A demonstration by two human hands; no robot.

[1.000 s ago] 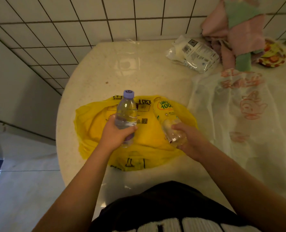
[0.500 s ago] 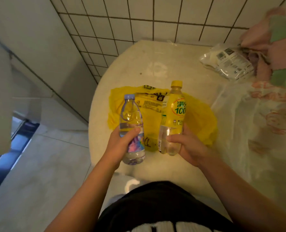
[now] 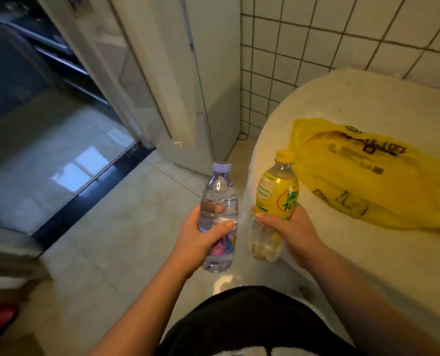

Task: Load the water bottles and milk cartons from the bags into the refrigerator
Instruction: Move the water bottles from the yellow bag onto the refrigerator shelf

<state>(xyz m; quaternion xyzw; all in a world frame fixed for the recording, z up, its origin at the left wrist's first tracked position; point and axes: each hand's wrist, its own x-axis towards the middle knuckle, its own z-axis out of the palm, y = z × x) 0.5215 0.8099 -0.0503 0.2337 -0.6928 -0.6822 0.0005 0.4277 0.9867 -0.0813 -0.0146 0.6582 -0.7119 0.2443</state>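
Bag (image 3: 368, 181) flat on round table (image 3: 355, 98)

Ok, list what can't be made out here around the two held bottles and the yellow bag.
All head view.
Clear plastic water bottle with lilac cap: the left hand hides most of its coloured label.
Clear bottle with yellow cap and label: print partly turned away, partly under the right hand.
Crumpled yellow plastic bag: cut off by right edge; contents unseen.
Tall white unit: blurred, top cut off; fridge or not, unclear.
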